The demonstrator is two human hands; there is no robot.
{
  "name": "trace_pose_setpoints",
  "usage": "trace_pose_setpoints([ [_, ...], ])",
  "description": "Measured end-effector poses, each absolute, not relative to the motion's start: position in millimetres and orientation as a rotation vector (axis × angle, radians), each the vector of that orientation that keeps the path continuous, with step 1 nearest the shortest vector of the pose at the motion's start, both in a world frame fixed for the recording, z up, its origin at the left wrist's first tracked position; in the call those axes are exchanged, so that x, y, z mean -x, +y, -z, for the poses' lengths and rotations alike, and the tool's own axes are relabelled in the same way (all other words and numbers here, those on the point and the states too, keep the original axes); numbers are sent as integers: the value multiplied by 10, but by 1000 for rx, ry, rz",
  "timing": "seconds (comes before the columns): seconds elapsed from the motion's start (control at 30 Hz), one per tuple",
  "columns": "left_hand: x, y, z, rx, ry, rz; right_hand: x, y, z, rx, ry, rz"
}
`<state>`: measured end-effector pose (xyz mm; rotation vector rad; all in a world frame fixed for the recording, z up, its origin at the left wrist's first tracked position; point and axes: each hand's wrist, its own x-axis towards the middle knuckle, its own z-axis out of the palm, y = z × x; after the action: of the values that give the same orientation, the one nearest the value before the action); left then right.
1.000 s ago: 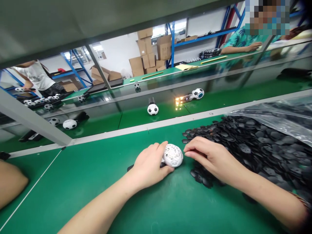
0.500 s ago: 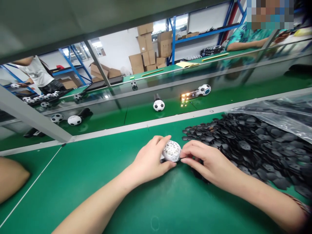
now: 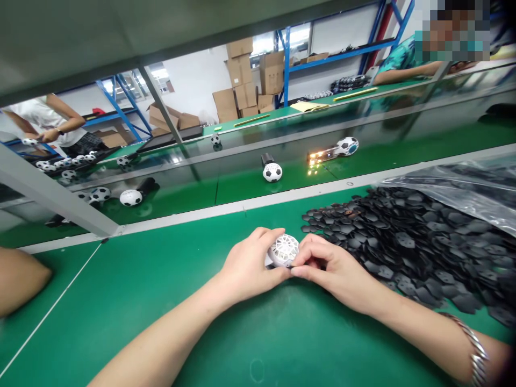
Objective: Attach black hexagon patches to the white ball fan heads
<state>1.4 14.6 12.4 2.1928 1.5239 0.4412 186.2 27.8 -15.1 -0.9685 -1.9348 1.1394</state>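
My left hand (image 3: 253,260) is closed around a white openwork ball shell (image 3: 285,248), fingers over its far side and thumb along the near side. The shell's lattice face points up, just above the green worktop (image 3: 193,322). Against the shell's near right edge, my right hand (image 3: 332,271) pinches a small black piece (image 3: 289,266) between thumb and fingertips. Most of that piece is hidden by the fingers. To the right lies a big heap of flat black pieces (image 3: 427,242), many of them five-sided.
Behind a metal rail (image 3: 217,210), a green conveyor belt (image 3: 237,188) carries soccer-ball-headed items with dark handles, one (image 3: 272,172) straight ahead and a lit one (image 3: 347,146) farther right. Clear plastic (image 3: 463,185) overlies the heap. Two people work across the line; someone's elbow (image 3: 22,282) shows at left.
My right hand has moved left, bringing its fingertips against the shell's near edge. My left hand stays almost still. The items on the near belt have shifted right.
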Motion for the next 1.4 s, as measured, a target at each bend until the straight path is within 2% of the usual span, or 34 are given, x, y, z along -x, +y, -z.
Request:
trace_pose_setpoints([
  [0.43,-5,139,-135,-2162,1515,-457,-1870,287,185,1093,-1960,-919],
  [0.63,-14,173,-135,-2158,1502,-493,-1851,309,219,1092,-1977,-1078],
  [0.8,-31,145,-135,-2175,1511,-496,-1902,357,123,1079,-2059,-1053],
  [0.87,-32,125,-137,-2184,1516,-474,-1987,404,72,1134,-2176,-945],
  [1.0,-28,112,-134,-2243,1566,-391,-2142,472,24,1412,-2431,-424],
  [1.07,-20,120,-125,-2331,1538,-365,-2163,476,28,1510,-2511,-291],
  [1.4,28,199,-68,-2533,1466,-358,-2208,511,108,1411,-2468,-329],
])
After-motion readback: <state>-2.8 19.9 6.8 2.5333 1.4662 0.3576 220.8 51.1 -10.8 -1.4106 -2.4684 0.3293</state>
